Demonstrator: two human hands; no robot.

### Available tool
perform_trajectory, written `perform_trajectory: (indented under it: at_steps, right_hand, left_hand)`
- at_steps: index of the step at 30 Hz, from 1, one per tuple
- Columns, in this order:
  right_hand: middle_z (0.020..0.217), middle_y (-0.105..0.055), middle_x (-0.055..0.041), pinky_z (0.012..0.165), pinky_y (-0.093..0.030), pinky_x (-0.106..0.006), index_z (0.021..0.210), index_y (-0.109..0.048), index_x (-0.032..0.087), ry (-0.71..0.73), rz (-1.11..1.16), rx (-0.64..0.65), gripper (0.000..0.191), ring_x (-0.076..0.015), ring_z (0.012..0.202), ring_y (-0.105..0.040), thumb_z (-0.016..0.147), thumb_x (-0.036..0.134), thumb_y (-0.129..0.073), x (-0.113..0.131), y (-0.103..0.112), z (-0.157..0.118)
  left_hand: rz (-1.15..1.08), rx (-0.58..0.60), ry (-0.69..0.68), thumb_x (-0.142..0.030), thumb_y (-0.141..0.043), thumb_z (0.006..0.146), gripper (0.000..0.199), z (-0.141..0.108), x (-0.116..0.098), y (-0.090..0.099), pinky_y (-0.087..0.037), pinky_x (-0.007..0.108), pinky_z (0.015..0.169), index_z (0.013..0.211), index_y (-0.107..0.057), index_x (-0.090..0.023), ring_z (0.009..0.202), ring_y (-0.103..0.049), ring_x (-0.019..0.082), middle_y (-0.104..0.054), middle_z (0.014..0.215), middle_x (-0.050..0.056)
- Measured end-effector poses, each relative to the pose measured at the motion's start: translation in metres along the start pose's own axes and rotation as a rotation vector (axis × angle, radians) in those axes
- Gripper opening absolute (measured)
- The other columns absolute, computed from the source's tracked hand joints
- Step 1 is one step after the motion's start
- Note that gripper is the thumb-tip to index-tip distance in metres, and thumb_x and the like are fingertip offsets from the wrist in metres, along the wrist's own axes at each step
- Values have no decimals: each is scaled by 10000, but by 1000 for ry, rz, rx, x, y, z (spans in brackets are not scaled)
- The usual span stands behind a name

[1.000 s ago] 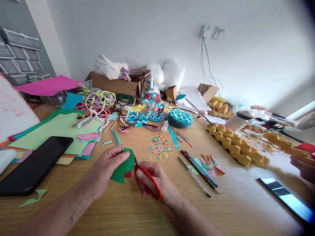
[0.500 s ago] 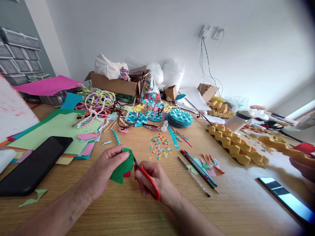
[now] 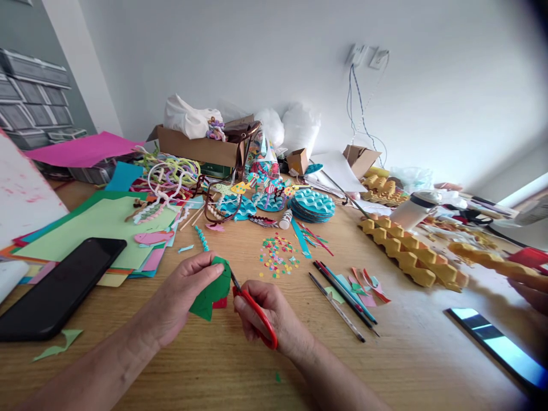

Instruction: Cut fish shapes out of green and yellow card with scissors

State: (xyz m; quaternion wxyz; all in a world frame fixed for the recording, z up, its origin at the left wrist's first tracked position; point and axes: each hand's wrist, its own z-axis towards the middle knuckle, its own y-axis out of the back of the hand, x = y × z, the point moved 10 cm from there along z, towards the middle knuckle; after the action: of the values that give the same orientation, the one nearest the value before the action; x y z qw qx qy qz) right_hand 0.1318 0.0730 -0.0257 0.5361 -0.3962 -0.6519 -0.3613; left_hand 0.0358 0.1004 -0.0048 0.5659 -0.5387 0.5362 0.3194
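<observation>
My left hand (image 3: 188,288) pinches a piece of green paper (image 3: 209,299) between thumb and fingers, above the table. In my right hand (image 3: 274,317) is a pair of scissors with red handles (image 3: 260,319); the dark blades point up and left, against the paper's right edge. A small bit of red paper (image 3: 220,303) shows just below the green piece. Behind my left hand lies a twisted turquoise strip (image 3: 201,237). Small colourful paper dots (image 3: 278,257) are scattered on the table beyond the scissors.
Several pens and pencils (image 3: 346,297) lie right of my hands beside paper scraps (image 3: 368,288). A black phone (image 3: 64,285) rests at left by stacked coloured paper (image 3: 94,228). Another phone (image 3: 496,345) and a co-worker's hand (image 3: 531,291) with yellow egg carton (image 3: 492,260) are at right.
The green paper and the scissors have shifted very slightly left. At far right, the co-worker's hand has moved a little to the right.
</observation>
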Motion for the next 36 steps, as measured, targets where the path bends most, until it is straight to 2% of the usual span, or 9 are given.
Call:
perform_trajectory:
  at_steps: [12, 17, 24, 36]
  right_hand:
    - [435, -452, 67, 322, -271, -156, 658, -467, 169, 20, 4, -13, 484, -53, 332, -408, 703, 639, -576, -5, 1, 2]
    - [428, -448, 71, 314, -249, -148, 657, -467, 167, 24, -17, -10, 474, -40, 319, -375, 724, 626, -565, -4, 1, 1]
    - [425, -438, 72, 315, -243, -155, 661, -463, 173, 22, -22, -22, 462, -49, 322, -380, 733, 618, -561, -4, 2, 1]
    - [442, -466, 61, 327, -289, -151, 674, -482, 163, 10, -44, -26, 470, -56, 344, -423, 724, 623, -565, -5, 3, 2]
  left_hand:
    - [48, 11, -5, -326, -649, 721, 190, -2, -3, -2, -356, 187, 488, 627, -567, -182, 502, -452, 93, -544, 539, -57]
    - [47, 20, 3, -326, -645, 731, 179, -1, -2, -3, -365, 181, 497, 646, -584, -181, 521, -462, 92, -564, 560, -52]
    - [50, 19, 1, -320, -643, 729, 189, -2, -3, -2, -357, 180, 493, 628, -568, -180, 513, -429, 90, -511, 551, -57]
    - [29, 41, 28, -317, -654, 721, 174, -2, 0, -4, -388, 180, 511, 634, -587, -182, 530, -472, 94, -573, 562, -46]
